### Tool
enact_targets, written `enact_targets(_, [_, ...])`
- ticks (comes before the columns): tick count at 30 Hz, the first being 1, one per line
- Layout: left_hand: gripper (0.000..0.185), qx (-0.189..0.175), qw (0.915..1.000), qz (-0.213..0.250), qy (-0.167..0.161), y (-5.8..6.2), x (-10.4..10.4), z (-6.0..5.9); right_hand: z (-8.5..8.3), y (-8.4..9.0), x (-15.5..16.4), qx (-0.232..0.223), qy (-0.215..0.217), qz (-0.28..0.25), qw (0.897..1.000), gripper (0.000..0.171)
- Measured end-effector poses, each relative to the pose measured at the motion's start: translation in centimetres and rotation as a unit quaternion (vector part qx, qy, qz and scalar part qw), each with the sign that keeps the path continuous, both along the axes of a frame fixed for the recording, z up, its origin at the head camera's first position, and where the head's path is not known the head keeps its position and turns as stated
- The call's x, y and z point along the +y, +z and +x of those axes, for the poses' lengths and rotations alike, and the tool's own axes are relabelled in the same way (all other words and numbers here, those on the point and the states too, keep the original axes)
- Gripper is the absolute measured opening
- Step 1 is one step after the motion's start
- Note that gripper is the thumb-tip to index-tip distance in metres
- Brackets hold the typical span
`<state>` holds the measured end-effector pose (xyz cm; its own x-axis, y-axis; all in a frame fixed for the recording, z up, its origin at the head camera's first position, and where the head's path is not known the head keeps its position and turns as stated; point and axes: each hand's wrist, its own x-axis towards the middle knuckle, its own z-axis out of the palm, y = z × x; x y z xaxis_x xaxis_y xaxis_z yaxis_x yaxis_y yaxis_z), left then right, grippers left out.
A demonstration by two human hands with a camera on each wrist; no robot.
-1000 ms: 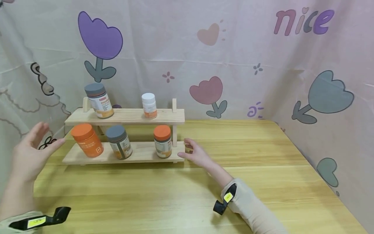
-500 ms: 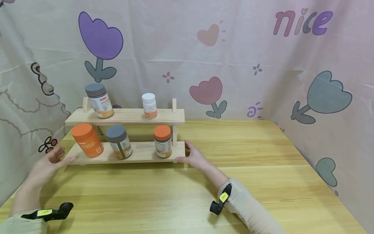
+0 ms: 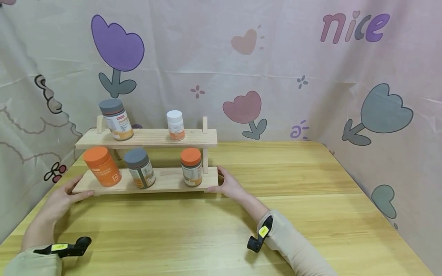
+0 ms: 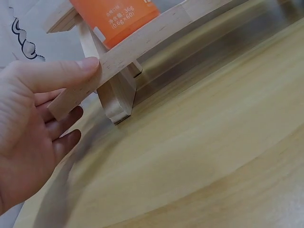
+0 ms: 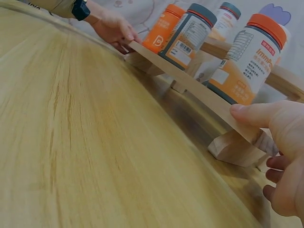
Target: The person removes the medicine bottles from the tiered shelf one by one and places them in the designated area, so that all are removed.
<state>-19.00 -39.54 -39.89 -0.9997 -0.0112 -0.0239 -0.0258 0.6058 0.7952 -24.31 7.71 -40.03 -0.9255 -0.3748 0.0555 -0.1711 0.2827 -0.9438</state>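
Observation:
A two-tier wooden shelf (image 3: 162, 183) stands on the table with several bottles on it. On the lower board are an orange jar (image 3: 101, 166), a grey-lidded bottle (image 3: 139, 167) and an orange-lidded bottle (image 3: 191, 166). My left hand (image 3: 74, 189) pinches the lower board's left end; in the left wrist view my left hand (image 4: 66, 90) has its thumb on the board (image 4: 137, 45) and fingers beneath. My right hand (image 3: 221, 181) holds the right end. In the right wrist view my right hand (image 5: 259, 137) has its thumb on the board (image 5: 190, 83) and fingers curled under.
The upper board (image 3: 152, 137) carries a grey-lidded bottle (image 3: 115, 119) and a small white bottle (image 3: 175, 125). A printed cloth backdrop (image 3: 276, 69) surrounds the wooden table (image 3: 293, 199) at the back and both sides. The shelf sits near the left cloth wall.
My left hand came down from mid-air to the lower board's left end and took hold of it. My right hand settled against the right end.

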Motion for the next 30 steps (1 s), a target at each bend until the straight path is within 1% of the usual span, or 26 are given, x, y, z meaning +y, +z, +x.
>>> enact_targets(3, [0.085,0.006,0.9998,0.019,-0.004,-0.2,-0.1,0.0,0.1,-0.1,0.0,-0.012,0.001,-0.019,1.0,0.086])
enact_targets(6, [0.083,0.017,0.9998,0.014,-0.003,-0.4,-0.1,0.2,0.3,0.0,-0.1,-0.024,0.001,-0.035,0.999,0.085])
enact_targets(10, [0.078,0.038,0.9993,-0.005,-0.006,-0.5,0.0,0.4,1.5,1.5,0.1,-0.029,-0.001,-0.037,0.999,0.083])
enact_targets(12, [0.075,0.044,0.9989,0.002,-0.011,-0.3,0.2,0.4,2.0,2.4,0.2,-0.028,-0.002,-0.034,0.999,0.081])
enact_targets(13, [0.074,0.048,0.9988,-0.002,-0.011,-0.2,0.2,0.3,2.2,2.6,0.3,-0.027,-0.002,-0.034,0.999,0.08])
enact_targets(15, [0.075,0.042,0.999,-0.003,-0.012,0.1,0.5,0.3,2.2,2.8,0.5,-0.026,0.001,-0.041,0.999,0.08])
enact_targets(19, [0.078,0.043,0.9989,-0.017,-0.007,0.2,1.3,0.3,2.2,2.8,1.2,-0.02,0.006,-0.043,0.999,0.08])
enact_targets(22, [0.078,0.047,0.9986,-0.022,-0.004,0.2,2.1,0.5,2.4,2.9,1.9,-0.018,0.003,-0.033,0.999,0.082])
enact_targets(27, [0.081,0.038,0.9993,-0.003,-0.007,0.4,3.4,0.6,2.6,2.8,2.9,-0.027,-0.003,-0.027,0.999,0.08])
enact_targets(30, [0.079,0.045,0.9989,-0.011,-0.008,0.4,3.9,0.6,2.6,2.7,3.5,-0.028,-0.006,-0.024,0.999,0.079])
